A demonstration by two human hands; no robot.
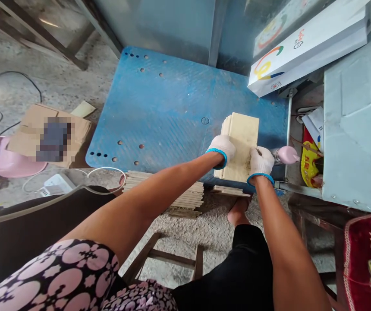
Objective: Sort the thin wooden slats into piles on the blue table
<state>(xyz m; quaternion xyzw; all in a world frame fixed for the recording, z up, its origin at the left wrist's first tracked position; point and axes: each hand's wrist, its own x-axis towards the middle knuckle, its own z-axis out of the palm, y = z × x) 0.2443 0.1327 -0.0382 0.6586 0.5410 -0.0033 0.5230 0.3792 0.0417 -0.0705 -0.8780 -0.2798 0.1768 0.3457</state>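
A stack of thin pale wooden slats [241,138] rests on the blue metal table [166,108] near its front right edge. My left hand [221,149], in a white glove with a blue cuff, is closed against the stack's left side. My right hand [261,160], gloved the same way, grips the stack's right side near its front end. Both hands squeeze the stack between them.
More wooden slats [175,194] lie piled on the floor under the table's front edge. A white carton [308,43] leans at the upper right, beside a grey metal machine housing [356,121]. A cardboard box [49,134] and cables lie on the floor at left.
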